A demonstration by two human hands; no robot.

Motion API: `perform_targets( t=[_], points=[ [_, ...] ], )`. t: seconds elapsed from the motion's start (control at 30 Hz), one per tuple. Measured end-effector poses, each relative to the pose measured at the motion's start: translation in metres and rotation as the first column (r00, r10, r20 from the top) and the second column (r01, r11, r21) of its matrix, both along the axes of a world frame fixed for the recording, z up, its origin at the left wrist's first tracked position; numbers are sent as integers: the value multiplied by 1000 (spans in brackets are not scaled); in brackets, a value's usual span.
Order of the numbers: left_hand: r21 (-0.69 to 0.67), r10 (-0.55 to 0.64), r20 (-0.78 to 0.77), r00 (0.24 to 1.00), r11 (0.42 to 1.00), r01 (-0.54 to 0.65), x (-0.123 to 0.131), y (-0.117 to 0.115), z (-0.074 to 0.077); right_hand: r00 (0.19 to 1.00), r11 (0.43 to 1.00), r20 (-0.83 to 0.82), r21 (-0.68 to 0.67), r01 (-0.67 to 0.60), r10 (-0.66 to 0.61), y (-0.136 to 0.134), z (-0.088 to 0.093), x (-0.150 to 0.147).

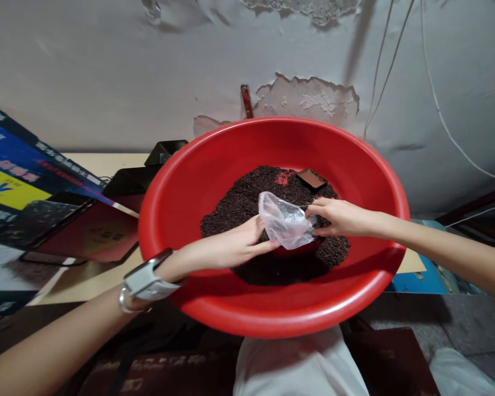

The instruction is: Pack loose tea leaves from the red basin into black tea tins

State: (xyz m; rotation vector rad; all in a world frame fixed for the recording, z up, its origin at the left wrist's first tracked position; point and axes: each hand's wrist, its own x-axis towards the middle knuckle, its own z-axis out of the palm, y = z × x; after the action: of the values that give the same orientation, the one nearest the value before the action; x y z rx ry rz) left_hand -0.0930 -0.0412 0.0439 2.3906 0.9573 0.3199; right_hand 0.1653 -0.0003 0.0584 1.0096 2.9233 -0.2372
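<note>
A clear plastic bag is held between both hands over a large red basin. My left hand, below a pale smartwatch, is closed on the bag's left edge. My right hand pinches the bag's right side. Dark loose leaf-like material covers the basin's bottom beneath them. A small brown flat scoop-like piece lies on it behind my right hand. What the bag contains cannot be made out.
Dark boxes and a blue and yellow printed box stand at the left. Behind the basin is a peeling wall with hanging cords. A blue item lies at the right, beside the basin.
</note>
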Motion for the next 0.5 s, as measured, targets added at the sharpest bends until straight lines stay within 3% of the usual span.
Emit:
perform_targets(
  t=[0.13,0.23,0.33,0.4,0.5],
  points=[
    [176,66,55,996,981,-75,28,6,-28,1000,994,-26,112,0,3,-6,-12,-7],
    [193,103,113,988,973,-123,38,12,-40,999,982,-22,185,-31,36,-6,-13,-15],
    [164,100,164,981,978,-128,35,14,-39,1000,990,17,140,-12,10,3,-4,-20],
    [138,77,162,984,985,-100,30,12,-35,993,987,-121,159,19,1,9,5,-23],
    [107,31,170,985,993,-50,30,12,-33,919,979,-387,202,6,74,11,15,-29]
  ],
)
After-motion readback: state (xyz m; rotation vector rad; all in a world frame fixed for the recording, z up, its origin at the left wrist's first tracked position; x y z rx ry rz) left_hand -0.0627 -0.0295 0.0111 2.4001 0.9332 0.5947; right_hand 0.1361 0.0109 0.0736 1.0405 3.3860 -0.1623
